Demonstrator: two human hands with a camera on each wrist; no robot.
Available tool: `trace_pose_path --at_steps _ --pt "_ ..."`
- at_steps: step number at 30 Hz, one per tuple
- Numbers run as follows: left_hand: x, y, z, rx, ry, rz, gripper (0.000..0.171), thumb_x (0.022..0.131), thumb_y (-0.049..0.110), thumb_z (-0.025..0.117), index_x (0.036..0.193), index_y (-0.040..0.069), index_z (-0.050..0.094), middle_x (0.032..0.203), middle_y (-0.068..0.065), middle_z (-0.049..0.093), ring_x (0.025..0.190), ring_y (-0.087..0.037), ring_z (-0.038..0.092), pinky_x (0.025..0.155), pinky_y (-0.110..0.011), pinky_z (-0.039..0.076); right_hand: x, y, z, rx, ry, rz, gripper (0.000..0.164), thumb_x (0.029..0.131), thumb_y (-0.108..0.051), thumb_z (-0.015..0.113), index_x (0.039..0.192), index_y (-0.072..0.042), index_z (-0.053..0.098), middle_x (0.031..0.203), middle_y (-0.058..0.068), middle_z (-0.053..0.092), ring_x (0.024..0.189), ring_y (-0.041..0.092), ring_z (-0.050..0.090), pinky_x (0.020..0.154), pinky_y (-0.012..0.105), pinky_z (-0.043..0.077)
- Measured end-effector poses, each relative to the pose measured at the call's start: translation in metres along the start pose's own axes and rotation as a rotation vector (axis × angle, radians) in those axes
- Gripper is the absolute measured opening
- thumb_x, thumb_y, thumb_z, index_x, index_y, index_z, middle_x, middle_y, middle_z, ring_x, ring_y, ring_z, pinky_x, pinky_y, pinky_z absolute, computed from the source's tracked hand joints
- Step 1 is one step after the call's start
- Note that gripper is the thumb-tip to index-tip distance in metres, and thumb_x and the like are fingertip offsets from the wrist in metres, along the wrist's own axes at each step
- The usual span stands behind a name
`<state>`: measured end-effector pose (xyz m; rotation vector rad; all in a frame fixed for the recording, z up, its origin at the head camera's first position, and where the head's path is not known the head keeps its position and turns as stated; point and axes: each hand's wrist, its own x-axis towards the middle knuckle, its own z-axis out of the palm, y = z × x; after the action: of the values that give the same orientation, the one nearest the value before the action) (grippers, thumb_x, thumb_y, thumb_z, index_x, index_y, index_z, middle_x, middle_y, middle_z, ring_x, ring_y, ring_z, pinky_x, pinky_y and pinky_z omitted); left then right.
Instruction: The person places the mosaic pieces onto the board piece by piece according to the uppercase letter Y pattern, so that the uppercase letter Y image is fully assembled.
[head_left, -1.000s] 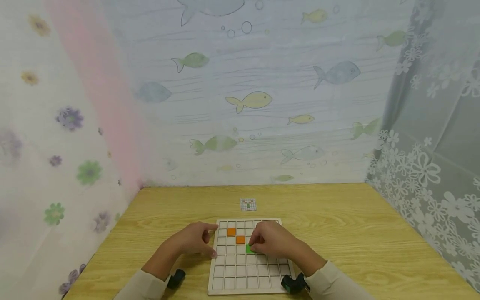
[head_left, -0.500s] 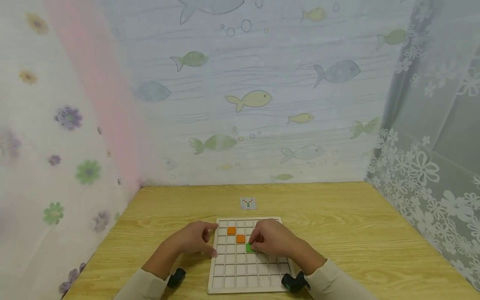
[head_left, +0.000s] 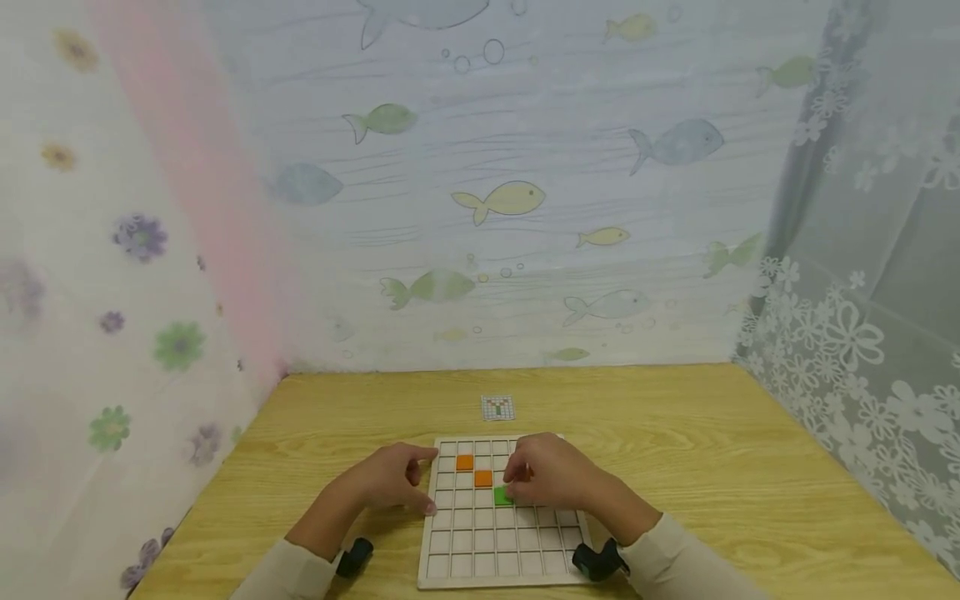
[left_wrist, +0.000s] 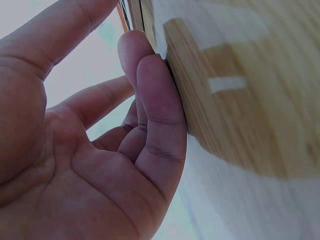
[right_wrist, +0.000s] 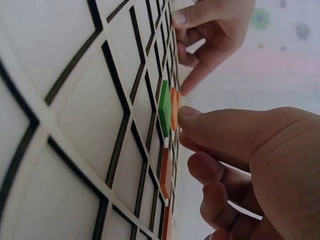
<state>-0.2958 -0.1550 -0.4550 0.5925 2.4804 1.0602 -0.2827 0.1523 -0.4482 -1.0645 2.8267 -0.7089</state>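
Note:
A pale grid board (head_left: 462, 542) lies on the table. My left hand (head_left: 386, 479) is at its left edge, index finger and thumb spread along the rim, the other fingers bent. Two orange tiles (head_left: 465, 462) step diagonally towards a green tile (head_left: 502, 497) lying in a cell. My right hand (head_left: 551, 471) hovers at the green tile, thumb and index finger close together with nothing visible between them. The right wrist view shows the thumb (right_wrist: 220, 127) just off the green tile, and more orange tiles (right_wrist: 166, 172), which the right hand hides in the head view.
A small pattern card (head_left: 498, 407) with a coloured Y on a grid lies behind the board. The wood-grain table (head_left: 360, 400) meets fish-printed cloth (head_left: 495, 292) at the back. Black wrist cameras (head_left: 354, 557) sit on both wrists.
My right hand has lifted slightly up and to the right off the green tile, so more of the tile shows. The left hand stays at the board's edge.

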Motion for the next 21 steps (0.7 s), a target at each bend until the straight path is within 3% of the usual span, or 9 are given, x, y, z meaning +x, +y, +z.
trace_pose_path --at_steps 21 --pt "0.002 -0.002 -0.001 0.008 -0.001 -0.001 0.088 0.078 0.018 0.093 0.153 0.005 0.051 0.084 -0.005 0.052 0.072 -0.018 0.044 0.059 -0.03 0.036 -0.032 0.021 -0.028 0.061 0.012 -0.04 0.009 0.094 -0.02 0.078 0.101 -0.016 0.081 0.091 -0.012 0.066 0.077 0.0 0.058 0.069 0.023 0.052"
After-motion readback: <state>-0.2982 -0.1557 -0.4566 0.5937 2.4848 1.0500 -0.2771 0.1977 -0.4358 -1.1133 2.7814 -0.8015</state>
